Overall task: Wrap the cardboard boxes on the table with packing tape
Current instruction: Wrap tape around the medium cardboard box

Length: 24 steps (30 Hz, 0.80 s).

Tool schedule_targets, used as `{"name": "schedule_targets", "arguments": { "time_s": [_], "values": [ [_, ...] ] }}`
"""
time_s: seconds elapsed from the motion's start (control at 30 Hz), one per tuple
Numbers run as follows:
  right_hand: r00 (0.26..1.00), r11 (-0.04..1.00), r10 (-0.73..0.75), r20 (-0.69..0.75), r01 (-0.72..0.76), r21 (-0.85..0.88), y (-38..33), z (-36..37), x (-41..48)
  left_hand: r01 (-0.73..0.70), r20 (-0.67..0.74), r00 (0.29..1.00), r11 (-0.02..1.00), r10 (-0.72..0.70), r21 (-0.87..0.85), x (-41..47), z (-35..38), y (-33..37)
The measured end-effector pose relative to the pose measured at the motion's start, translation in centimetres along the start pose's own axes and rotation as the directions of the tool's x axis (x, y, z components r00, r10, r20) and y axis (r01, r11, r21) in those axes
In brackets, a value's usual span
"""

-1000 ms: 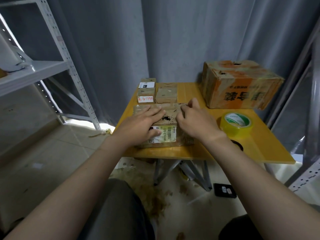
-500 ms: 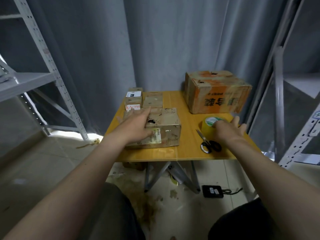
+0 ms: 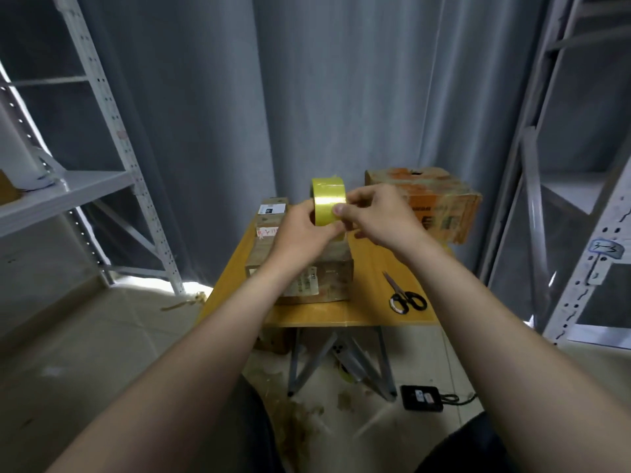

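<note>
White metal shelving (image 3: 102,186) stands at the far left, in front of a grey curtain (image 3: 341,97). On the yellow tabletop (image 3: 341,317), small boxes (image 3: 271,216) with white labels sit at about eleven o'clock, just behind a worn cardboard box (image 3: 324,281) that lies near the middle with a barcode label on its near face.

Above that box the left hand (image 3: 300,237) is raised, with its fingers curled round the lower left of the tape roll (image 3: 329,206). The roll is held on edge in the air, clear of the tabletop, its glossy yellow band facing the camera. It appears at twelve o'clock from the cardboard box. The right hand (image 3: 379,216) meets it from three o'clock, with the thumb pressed on the band and the fingers bent behind, pinching the roll's right edge. Whether a loose end of tape is lifted I cannot tell.

At one o'clock on the tabletop stands a large orange-printed box (image 3: 440,203), well apart from the hands. Black-handled scissors (image 3: 404,295) lie flat at four o'clock, blades pointing away. On the floor (image 3: 102,353), at five o'clock from the table legs, rests a black device (image 3: 421,397) with a cable. A second shelving frame (image 3: 587,233) rises at the far right.
</note>
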State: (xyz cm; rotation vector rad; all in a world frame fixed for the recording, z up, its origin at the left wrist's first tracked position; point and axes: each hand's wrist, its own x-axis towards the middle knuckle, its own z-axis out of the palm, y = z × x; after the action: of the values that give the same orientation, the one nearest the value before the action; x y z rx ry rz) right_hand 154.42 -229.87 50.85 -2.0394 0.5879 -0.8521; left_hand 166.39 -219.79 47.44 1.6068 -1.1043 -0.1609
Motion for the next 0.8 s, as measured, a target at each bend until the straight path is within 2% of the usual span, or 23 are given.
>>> {"name": "schedule_targets", "arguments": {
  "time_s": [0.07,0.13,0.2,0.3,0.4,0.53,0.67,0.73,0.8],
  "values": [
    [1.000,1.000,-0.015,0.005,0.015,-0.002,-0.6,0.0,-0.4,-0.004,-0.049,0.999,0.998,0.000,-0.069,-0.7,-0.7,0.1],
    [0.996,0.994,-0.076,-0.049,0.072,-0.081,-0.7,-0.3,-0.1,-0.014,-0.015,1.000,0.994,0.012,-0.106,-1.6,-1.4,0.3],
    [0.991,0.982,-0.132,-0.001,0.131,-0.138,-0.9,-0.5,-0.1,-0.011,0.040,0.999,0.997,0.014,-0.076,-2.4,-1.8,0.2],
    [0.989,0.989,-0.129,0.068,0.134,-0.069,-0.8,-0.3,0.1,-0.021,0.077,0.997,1.000,0.022,-0.021,-3.4,-2.0,0.0],
    [0.989,0.989,-0.149,0.017,0.149,-0.006,-0.7,0.3,-0.1,-0.019,0.079,0.997,1.000,0.017,0.022,-4.0,-2.0,-0.3],
    [0.994,0.994,-0.102,-0.051,0.100,-0.036,-0.3,1.1,0.2,-0.017,0.122,0.992,1.000,0.019,-0.014,-5.2,-1.5,-0.4],
    [0.997,0.995,-0.045,-0.065,0.039,-0.089,-0.2,1.6,0.4,0.067,0.140,0.988,0.998,-0.067,0.000,-5.7,-0.7,-0.3],
    [0.997,0.995,-0.046,-0.061,0.040,-0.096,-0.3,1.8,0.5,0.134,0.142,0.980,0.990,-0.137,0.035,-5.7,-0.6,-0.5],
    [0.996,0.990,-0.071,-0.050,0.065,-0.122,-0.6,1.9,0.7,0.222,0.150,0.964,0.975,-0.219,-0.009,-5.8,-0.7,-0.8]
  ]
}}
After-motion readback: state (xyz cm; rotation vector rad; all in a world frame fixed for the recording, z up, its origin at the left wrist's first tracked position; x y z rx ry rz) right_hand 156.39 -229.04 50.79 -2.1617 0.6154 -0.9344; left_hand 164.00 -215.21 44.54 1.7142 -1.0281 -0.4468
